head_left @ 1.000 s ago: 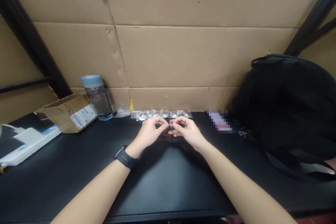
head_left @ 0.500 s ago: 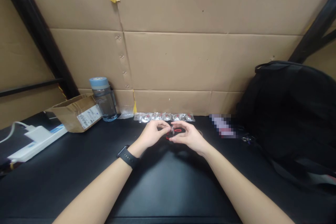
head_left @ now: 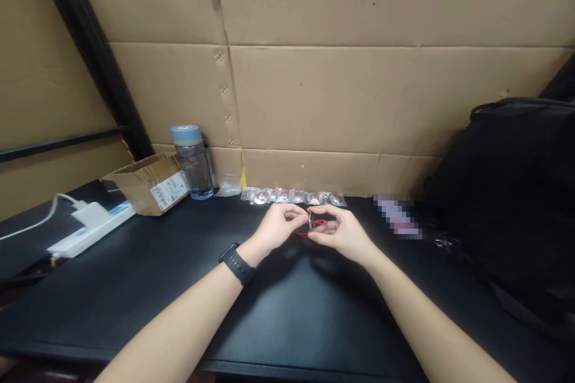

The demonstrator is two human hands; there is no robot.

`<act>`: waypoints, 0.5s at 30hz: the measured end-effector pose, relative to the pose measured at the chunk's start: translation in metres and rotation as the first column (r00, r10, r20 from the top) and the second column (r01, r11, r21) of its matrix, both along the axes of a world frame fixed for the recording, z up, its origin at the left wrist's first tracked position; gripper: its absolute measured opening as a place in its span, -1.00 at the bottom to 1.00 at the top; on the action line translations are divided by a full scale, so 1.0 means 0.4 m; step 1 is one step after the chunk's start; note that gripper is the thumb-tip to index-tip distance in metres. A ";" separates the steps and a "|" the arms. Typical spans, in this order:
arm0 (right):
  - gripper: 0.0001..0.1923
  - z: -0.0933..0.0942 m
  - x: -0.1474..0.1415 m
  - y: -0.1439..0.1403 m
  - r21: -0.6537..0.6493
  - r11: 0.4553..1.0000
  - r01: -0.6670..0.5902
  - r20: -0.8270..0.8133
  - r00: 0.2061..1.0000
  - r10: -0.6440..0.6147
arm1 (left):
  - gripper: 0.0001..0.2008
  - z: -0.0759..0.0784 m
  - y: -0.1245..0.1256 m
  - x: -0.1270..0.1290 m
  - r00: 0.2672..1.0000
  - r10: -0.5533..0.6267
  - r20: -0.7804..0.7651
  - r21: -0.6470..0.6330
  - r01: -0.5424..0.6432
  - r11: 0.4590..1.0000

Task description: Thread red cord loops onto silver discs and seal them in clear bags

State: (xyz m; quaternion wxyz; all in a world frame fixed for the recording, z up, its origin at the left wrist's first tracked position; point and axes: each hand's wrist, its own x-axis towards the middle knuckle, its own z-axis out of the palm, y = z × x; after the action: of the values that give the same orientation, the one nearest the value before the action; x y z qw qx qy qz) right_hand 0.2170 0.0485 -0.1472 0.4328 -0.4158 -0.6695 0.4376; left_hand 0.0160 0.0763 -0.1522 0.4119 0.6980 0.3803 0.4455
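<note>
Both hands met over the black table (head_left: 278, 305), at 12 o'clock from the wearer. Left hand (head_left: 279, 228) and right hand (head_left: 344, 232) each pinched, thumb against fingertips, a small metal ring (head_left: 311, 221) with a red cord (head_left: 309, 228); the remaining fingers were curled. Ring sat between the two hands, just above the table. A row of bagged parts (head_left: 294, 196) lay at 12 o'clock beyond it, a bottle (head_left: 194, 161) and box (head_left: 150, 182) at 10 o'clock, a black bag (head_left: 512, 191) at 2 o'clock.

Left hand (head_left: 279, 228) and right hand (head_left: 342, 232) pinch a red cord (head_left: 311, 228) with a metal ring (head_left: 310, 219).
</note>
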 end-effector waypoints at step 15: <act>-0.49 -0.009 0.041 0.033 0.161 0.981 0.109 0.207 0.968 -0.142 | -0.75 0.004 0.123 -0.252 0.499 0.662 -0.559 0.496 -0.439 0.749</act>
State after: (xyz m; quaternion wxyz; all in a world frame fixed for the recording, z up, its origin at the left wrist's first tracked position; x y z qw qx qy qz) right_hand 0.2333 0.0617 -0.1508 0.4136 -0.4696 -0.7158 0.3100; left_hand -0.0849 0.1257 -0.1506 -0.0396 0.7037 0.6421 0.3015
